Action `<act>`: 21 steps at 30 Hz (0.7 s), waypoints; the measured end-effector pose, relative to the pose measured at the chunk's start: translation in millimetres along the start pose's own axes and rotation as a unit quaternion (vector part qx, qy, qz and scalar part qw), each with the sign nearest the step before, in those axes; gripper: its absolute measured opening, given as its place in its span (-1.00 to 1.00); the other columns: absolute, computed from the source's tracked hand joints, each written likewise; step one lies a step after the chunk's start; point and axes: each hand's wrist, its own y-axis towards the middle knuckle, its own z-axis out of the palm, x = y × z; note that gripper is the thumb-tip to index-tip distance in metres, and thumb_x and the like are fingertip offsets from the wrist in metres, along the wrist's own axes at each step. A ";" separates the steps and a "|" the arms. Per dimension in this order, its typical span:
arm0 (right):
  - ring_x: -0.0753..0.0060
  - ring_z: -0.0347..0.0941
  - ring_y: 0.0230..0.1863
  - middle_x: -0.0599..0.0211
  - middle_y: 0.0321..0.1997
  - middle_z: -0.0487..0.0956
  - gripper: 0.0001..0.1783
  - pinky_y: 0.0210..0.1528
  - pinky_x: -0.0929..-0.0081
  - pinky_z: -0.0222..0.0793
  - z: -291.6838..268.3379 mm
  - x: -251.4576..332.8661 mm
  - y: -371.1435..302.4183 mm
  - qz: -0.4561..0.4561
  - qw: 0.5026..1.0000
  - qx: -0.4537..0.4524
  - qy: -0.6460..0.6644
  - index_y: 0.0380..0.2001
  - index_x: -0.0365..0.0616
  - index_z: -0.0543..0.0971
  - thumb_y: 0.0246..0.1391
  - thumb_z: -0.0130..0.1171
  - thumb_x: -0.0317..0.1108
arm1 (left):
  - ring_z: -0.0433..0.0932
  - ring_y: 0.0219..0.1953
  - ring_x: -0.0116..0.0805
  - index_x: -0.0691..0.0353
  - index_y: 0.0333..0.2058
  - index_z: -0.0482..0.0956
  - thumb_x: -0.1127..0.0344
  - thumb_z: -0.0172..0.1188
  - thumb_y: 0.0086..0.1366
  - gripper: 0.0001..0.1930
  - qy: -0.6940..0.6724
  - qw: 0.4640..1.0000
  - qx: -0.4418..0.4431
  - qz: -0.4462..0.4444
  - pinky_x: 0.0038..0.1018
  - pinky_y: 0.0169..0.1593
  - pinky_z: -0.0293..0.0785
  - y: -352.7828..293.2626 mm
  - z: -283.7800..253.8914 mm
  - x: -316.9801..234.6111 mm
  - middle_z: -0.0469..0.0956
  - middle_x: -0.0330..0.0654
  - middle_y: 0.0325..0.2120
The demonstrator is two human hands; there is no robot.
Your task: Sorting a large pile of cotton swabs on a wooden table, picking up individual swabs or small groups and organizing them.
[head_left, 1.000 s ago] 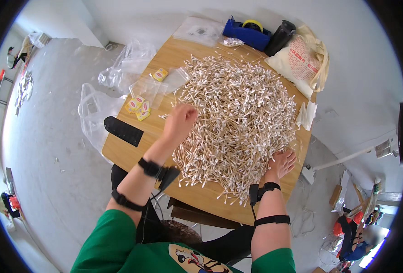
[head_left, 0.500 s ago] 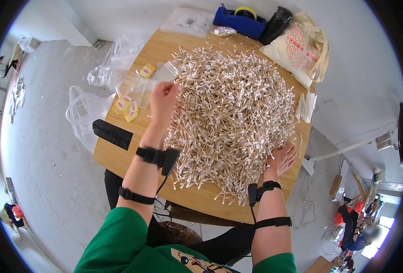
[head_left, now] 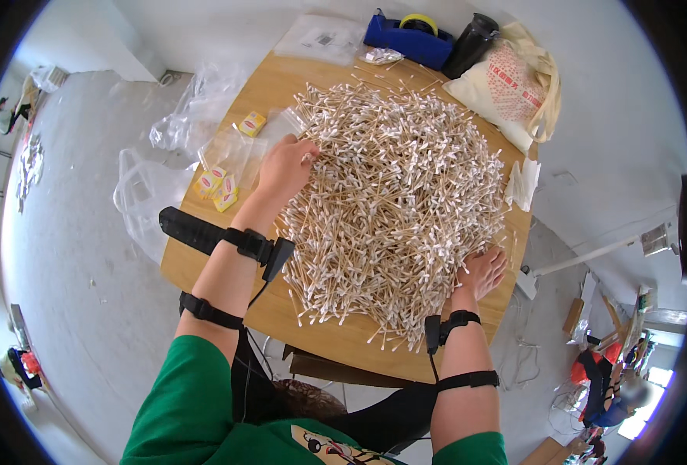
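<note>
A broad heap of wooden-stick cotton swabs point(head_left: 390, 194) with white tips covers the middle of the wooden table point(head_left: 336, 345). At the heap's upper left edge is my left hand point(head_left: 285, 167), its fingers curled in; white swab tips show between them, and the sticks are mostly hidden. My right hand point(head_left: 483, 273) lies against the heap's lower right side, fingers stretched out and pointing right. It rests beside the swabs and grips none that I can see. Dark straps with small devices circle both forearms.
Left of the heap lie clear plastic bags point(head_left: 239, 151), small yellow boxes point(head_left: 212, 180) and a black case point(head_left: 192, 230), partly behind my left forearm. Along the back stand a blue tape dispenser point(head_left: 409, 39), a black bottle point(head_left: 471, 46) and a cloth bag point(head_left: 506, 89). Tissues point(head_left: 522, 184) lie right.
My left hand has shifted slightly right onto the heap's edge, with white tips now showing in its fingers. The left forearm has swung left over the black case. My right hand stays nearly still.
</note>
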 end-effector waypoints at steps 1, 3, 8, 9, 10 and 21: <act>0.14 -0.02 0.40 0.24 0.35 0.17 -0.40 0.37 0.10 -0.09 -1.5 2.4 -2.0 -0.003 1.000 0.013 0.001 0.22 -0.07 0.22 0.13 -0.01 -0.16 | 0.49 -0.24 -0.11 0.02 -0.34 0.61 0.47 0.14 0.03 -0.79 0.077 0.995 -0.006 0.055 -0.25 -0.22 0.43 2.8 1.1 2.7 0.47 -0.15 -0.39; 0.14 -0.02 0.40 0.24 0.35 0.17 -0.40 0.36 0.09 -0.09 -2.3 4.4 -2.7 -0.004 1.000 0.025 -0.001 0.22 -0.08 0.21 0.13 -0.01 -0.17 | 0.49 -0.23 -0.11 0.03 -0.36 0.61 0.46 0.15 0.02 -0.80 0.092 0.992 0.003 0.087 -0.26 -0.21 0.44 9.5 1.9 4.8 0.46 -0.16 -0.40; 0.15 -0.03 0.41 0.25 0.36 0.17 -0.40 0.36 0.09 -0.09 -1.9 2.6 -1.1 0.000 1.000 0.021 0.008 0.23 -0.08 0.21 0.12 -0.01 -0.18 | 0.50 -0.24 -0.12 0.06 -0.42 0.60 0.46 0.17 0.01 -0.86 0.108 0.980 0.021 0.168 -0.28 -0.20 0.45 18.9 1.1 0.1 0.45 -0.17 -0.41; 0.15 -0.03 0.41 0.25 0.36 0.17 -0.40 0.36 0.09 -0.09 -2.4 2.4 -1.2 0.001 1.000 0.020 0.008 0.23 -0.08 0.21 0.12 -0.01 -0.18 | 0.50 -0.24 -0.12 0.08 -0.44 0.60 0.46 0.17 0.00 -0.87 0.121 0.977 0.036 0.174 -0.28 -0.20 0.45 20.8 1.6 -1.3 0.46 -0.18 -0.41; 0.15 -0.02 0.41 0.25 0.36 0.17 -0.40 0.36 0.09 -0.09 -2.9 2.4 -1.4 0.002 1.000 0.018 0.009 0.23 -0.08 0.21 0.12 -0.01 -0.18 | 0.50 -0.24 -0.12 0.09 -0.46 0.59 0.46 0.18 0.00 -0.89 0.135 0.973 0.050 0.179 -0.28 -0.21 0.45 21.9 1.7 -2.5 0.46 -0.18 -0.41; 0.17 -0.03 0.41 0.26 0.36 0.17 -0.39 0.36 0.12 -0.10 -1.6 2.3 -0.6 0.000 1.000 0.013 0.009 0.22 -0.08 0.22 0.11 0.01 -0.19 | 0.49 -0.23 -0.12 0.13 -0.44 0.57 0.43 0.21 0.02 -0.92 0.064 0.987 0.008 0.150 -0.26 -0.19 0.45 10.9 3.9 0.5 0.46 -0.18 -0.38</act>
